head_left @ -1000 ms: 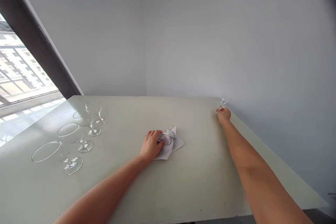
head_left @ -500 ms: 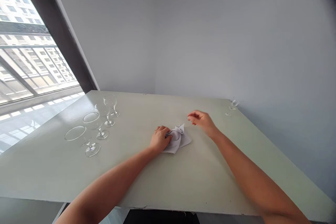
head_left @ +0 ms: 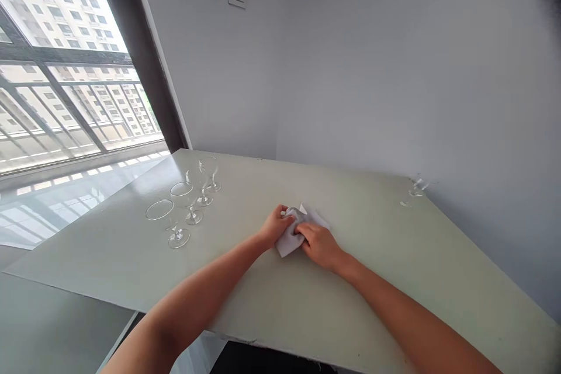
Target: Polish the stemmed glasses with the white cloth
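Observation:
A pale grey-white cloth point(head_left: 289, 243) lies bunched near the middle of the table. My left hand point(head_left: 275, 227) is closed around its left side, with the thumb on top. On the right, my right hand point(head_left: 321, 245) is also closed on the cloth, its fingertips pushed into the folds. A loose flap of cloth spreads out behind the right hand. Whether the folds and fingers hide something else, such as a glass, I cannot tell.
Several clear stemmed glasses stand upright in a row on the left, the nearest glass point(head_left: 178, 238) closest to me. Another piece of clear glassware point(head_left: 418, 184) is at the far right corner by the wall. The pale table point(head_left: 245, 315) has its front edge near my forearms.
My right hand has come down and left from above the table onto the cloth. The left hand keeps its hold on it. The view has shifted, moving the glasses rightward in the picture.

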A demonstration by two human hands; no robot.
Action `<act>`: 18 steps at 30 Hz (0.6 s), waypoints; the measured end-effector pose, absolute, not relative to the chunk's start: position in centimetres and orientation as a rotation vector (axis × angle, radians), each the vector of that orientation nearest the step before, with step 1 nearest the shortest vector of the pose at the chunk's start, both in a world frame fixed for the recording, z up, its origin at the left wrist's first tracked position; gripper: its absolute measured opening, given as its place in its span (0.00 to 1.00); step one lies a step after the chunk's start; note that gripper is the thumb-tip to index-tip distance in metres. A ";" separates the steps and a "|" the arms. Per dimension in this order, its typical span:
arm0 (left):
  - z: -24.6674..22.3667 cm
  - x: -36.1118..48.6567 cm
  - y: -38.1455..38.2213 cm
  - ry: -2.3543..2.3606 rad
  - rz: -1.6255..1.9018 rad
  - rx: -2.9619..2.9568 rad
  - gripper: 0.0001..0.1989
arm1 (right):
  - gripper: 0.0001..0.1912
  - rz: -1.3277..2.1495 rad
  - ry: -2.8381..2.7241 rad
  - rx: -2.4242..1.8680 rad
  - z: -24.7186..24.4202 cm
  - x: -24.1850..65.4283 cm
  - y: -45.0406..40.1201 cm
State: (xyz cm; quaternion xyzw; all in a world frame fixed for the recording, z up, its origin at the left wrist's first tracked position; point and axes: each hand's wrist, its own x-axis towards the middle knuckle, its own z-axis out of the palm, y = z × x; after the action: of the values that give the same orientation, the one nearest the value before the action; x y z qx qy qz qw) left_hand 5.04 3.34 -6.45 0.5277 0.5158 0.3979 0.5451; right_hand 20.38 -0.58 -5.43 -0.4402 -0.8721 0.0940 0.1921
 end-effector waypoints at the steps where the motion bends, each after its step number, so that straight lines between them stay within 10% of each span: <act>1: -6.6 4.9 3.7 1.281 1.004 1.276 0.11 | 0.13 0.278 -2.468 -1.277 -4.9 20.4 -1.1; 7: -6.4 0.6 8.3 1.751 1.394 1.072 0.21 | 0.01 0.614 -2.726 -1.300 -2.0 20.2 -4.7; 18: -6.0 -6.2 14.8 2.273 1.584 0.640 0.32 | 0.21 0.360 -2.679 -0.775 -4.4 17.8 -5.1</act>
State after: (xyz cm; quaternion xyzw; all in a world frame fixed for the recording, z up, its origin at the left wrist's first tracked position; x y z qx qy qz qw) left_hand -6.23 14.82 -6.00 0.2225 0.7906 0.5509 0.1483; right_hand 17.79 -5.11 -4.44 -0.2718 -0.9398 0.1263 0.1641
